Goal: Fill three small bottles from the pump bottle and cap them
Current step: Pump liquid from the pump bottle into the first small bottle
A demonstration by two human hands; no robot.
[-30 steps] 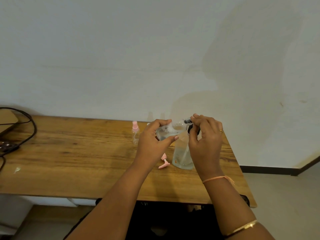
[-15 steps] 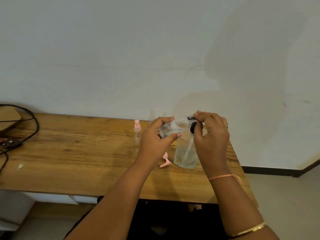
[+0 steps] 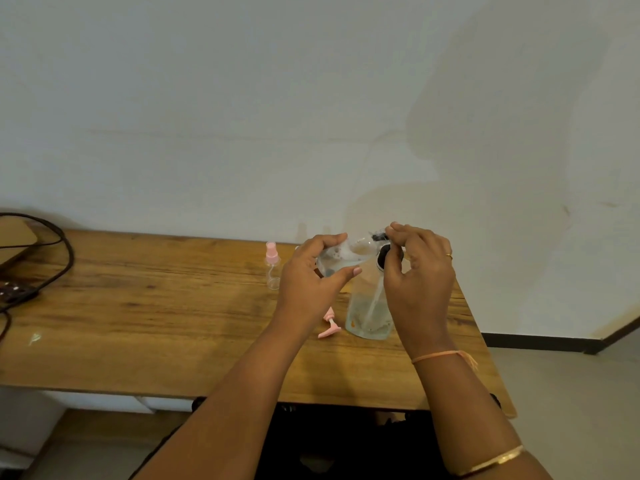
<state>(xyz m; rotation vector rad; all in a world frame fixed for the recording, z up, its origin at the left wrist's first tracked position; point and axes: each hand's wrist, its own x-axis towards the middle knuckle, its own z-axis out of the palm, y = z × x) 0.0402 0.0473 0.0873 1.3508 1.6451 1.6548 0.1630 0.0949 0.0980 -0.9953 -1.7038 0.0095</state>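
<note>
On the table (image 3: 138,323), a small bottle (image 3: 272,268) stands left of the pump bottle (image 3: 369,306).

A thin gold-coloured ring (image 3: 449,256) is worn on a finger of the right hand (image 3: 420,282), and a pale orange thread (image 3: 437,356) is tied round the right wrist, its frayed end hanging loose. A slim gold-coloured bangle (image 3: 496,460) is worn further up the right forearm, and both forearms are seen uncovered.
</note>
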